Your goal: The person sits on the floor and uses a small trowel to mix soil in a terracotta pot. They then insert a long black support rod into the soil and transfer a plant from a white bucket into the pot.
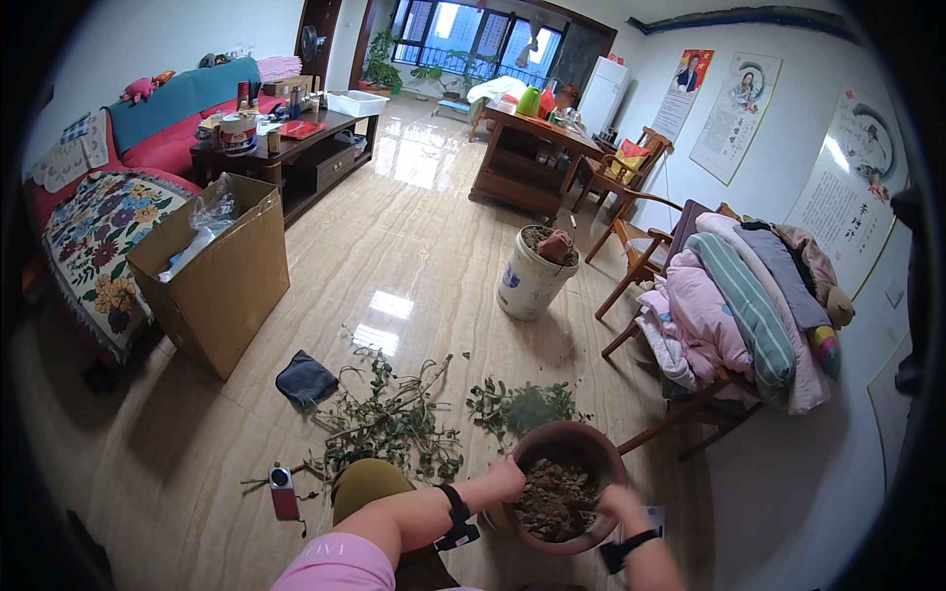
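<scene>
A round reddish-brown flower pot (pixel 607 455) stands low in front of me, holding clumpy brown soil (pixel 558 497). My left hand (pixel 506 480) is closed at the pot's left rim and grips it. At the right rim, my right hand (pixel 621 502) is curled with its knuckles up, slightly blurred. Its fingers point down toward the soil, and what they hold, if anything, is hidden. Just beyond the pot lies a clump of green leafy cuttings (pixel 527 406). Left of it, a larger heap of cut leafy branches (pixel 394 419) spreads over the floor.
A white bucket (pixel 532 288) of soil stands ahead. At left are a cardboard box (pixel 222 281), a dark cloth (pixel 306 378) and a small red device (pixel 284 497). A wooden chair piled with folded bedding (pixel 705 305) stands at right. Farther off are a coffee table (pixel 296 163) and a wooden desk (pixel 522 163).
</scene>
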Tool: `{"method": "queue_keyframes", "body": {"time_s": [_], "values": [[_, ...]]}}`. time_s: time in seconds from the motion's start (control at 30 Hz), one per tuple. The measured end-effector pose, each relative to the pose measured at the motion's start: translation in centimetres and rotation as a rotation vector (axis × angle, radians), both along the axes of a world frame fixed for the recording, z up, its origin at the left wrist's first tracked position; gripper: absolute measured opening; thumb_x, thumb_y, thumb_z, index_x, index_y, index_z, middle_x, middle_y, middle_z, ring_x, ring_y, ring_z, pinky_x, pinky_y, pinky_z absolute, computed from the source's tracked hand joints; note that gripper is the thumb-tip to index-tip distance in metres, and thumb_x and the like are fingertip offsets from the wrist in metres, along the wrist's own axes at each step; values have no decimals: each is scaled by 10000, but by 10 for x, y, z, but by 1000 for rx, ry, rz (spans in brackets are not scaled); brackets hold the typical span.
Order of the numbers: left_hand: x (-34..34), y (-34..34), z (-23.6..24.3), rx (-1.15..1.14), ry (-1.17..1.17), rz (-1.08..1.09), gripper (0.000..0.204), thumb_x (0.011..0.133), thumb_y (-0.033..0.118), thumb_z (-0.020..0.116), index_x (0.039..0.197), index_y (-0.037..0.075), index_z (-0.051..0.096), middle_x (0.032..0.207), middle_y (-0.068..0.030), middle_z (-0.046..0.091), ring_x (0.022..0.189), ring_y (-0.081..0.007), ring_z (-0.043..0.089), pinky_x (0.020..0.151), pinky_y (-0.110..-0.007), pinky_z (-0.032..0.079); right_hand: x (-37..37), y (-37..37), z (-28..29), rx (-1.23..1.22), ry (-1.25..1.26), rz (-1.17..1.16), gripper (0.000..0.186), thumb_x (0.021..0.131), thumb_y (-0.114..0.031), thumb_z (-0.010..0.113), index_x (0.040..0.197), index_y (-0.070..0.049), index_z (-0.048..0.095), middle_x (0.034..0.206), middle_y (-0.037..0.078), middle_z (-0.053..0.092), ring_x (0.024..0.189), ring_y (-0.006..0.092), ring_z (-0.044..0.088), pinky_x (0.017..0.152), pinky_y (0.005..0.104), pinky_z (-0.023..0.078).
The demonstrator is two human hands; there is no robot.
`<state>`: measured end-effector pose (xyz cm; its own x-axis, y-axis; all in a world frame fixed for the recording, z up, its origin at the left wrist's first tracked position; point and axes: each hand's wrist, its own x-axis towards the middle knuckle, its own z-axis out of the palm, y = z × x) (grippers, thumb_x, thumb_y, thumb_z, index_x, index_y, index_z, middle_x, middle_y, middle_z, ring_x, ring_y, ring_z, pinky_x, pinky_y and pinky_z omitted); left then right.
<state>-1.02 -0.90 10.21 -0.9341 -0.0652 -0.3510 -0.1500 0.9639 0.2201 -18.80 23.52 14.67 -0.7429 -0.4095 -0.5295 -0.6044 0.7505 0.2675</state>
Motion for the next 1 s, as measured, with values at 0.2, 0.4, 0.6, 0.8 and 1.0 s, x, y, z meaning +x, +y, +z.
{"method": "queue_keyframes", "body": {"time_s": [0.2, 0.4, 0.6, 0.8, 1.0], "values": [[2, 2, -20, -16, -86, 32, 639, 865, 450, 649, 1301, -13, 585, 1488, -351, 316, 1030, -393, 663, 856, -496, 516, 84, -34, -18, 55, -11, -262, 319, 874, -243, 604, 1146, -115, 712, 1143, 87, 704, 1054, 255, 673, 861, 389, 551], [-5, 7, -5, -45, -241, 5, 694, 920, 278, 612, 1512, 59, 325, 1580, -184, 274, 1151, -347, 609, 928, -482, 465, 101, -11, -15, 20, -6, -193, 398, 935, -205, 515, 1321, -154, 595, 1107, 100, 691, 1019, 263, 670, 779, 416, 558], [-8, 8, -26, -28, -190, 57, 743, 904, 369, 616, 1490, 33, 306, 1544, -206, 316, 1120, -337, 627, 905, -483, 484, 129, 18, -27, -148, 142, -275, 416, 896, -227, 536, 1304, -256, 610, 1004, 94, 709, 957, 301, 678, 782, 456, 538], [-5, -3, -37, 75, -148, 91, 799, 867, 489, 630, 1437, -7, 367, 1524, -250, 300, 1119, -355, 628, 900, -475, 502, 77, -9, 91, -151, 66, -188, 395, 753, -247, 666, 1141, -290, 727, 1104, 73, 710, 1047, 270, 667, 882, 392, 535], [-8, -3, -24, 67, -251, 93, 844, 905, 378, 598, 1543, 19, 176, 1483, -145, 450, 1146, -300, 618, 961, -476, 450, 83, -63, 29, 84, -32, 8, 288, 774, -218, 645, 1009, -93, 755, 1042, 135, 723, 1015, 288, 690, 852, 410, 546]]}}
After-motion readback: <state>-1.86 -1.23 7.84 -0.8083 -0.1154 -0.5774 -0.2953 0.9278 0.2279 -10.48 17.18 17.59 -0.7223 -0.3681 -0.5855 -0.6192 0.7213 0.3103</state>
